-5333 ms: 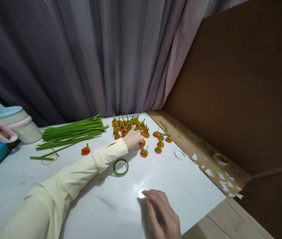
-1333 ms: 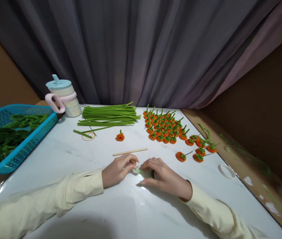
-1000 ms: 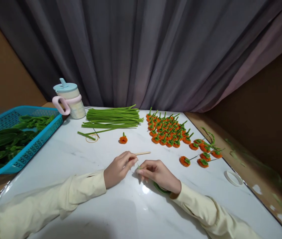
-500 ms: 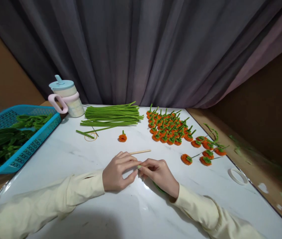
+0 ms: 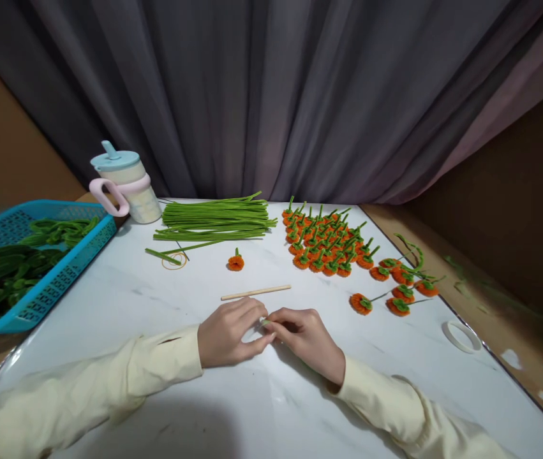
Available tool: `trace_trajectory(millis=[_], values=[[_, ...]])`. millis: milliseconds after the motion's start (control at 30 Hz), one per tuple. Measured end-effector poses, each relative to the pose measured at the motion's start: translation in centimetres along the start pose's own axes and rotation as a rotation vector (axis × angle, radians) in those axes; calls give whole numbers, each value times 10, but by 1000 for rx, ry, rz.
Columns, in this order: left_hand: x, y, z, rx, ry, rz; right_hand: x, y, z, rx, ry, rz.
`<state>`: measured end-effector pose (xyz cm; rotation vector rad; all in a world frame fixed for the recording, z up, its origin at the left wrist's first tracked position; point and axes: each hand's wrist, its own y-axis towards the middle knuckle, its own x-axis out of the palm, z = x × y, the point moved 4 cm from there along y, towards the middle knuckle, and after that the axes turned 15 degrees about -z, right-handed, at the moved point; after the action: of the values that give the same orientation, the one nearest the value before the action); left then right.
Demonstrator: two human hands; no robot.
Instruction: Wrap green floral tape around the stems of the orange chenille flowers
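My left hand (image 5: 230, 331) and my right hand (image 5: 307, 338) meet fingertip to fingertip above the middle of the white marbled table (image 5: 166, 395). Both are closed in pinches. A sliver of green, apparently a chenille stem, shows under my right palm, and a small pale-green bit lies between the fingertips. Most of it is hidden by the fingers, so I cannot make out what the left ones grip. Just beyond my left knuckles lies a thin wooden stick (image 5: 256, 292). Farther back stands a single orange fuzzy persimmon (image 5: 235, 262) with a green stem.
Green chenille stems (image 5: 216, 220) lie in a bundle at the back. Many orange persimmons (image 5: 321, 245) cluster back right, with several more (image 5: 361, 303) nearer. A tape roll (image 5: 462, 336) is at the right edge. Left are a lidded cup (image 5: 130, 188) and a blue basket (image 5: 70, 271) of green leaves.
My left fingers have shifted slightly down and toward me, so the whole wooden stick now shows. Both hands still meet at the same spot.
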<state>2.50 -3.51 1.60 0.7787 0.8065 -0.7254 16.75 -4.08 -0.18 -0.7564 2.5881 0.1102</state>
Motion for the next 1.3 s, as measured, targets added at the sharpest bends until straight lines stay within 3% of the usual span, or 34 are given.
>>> trace_trajectory(millis=[133, 400, 533, 700, 867, 1300], values=[[6, 0, -4, 111, 205, -115, 2, 0, -3, -47, -17, -80], [6, -1, -6, 39, -175, -266, 3, -2, -3, -61, 83, -211], [8, -1, -4, 82, -169, -302, 4, -2, -3, -43, 164, -295], [8, -2, 1, 144, -119, -270, 6, -2, -3, -15, 337, -336], [6, -2, 0, 17, -268, -144, 7, -2, -3, 5, 553, -331], [9, 5, -6, -233, -428, -139, 4, -3, -4, 36, 497, -222]])
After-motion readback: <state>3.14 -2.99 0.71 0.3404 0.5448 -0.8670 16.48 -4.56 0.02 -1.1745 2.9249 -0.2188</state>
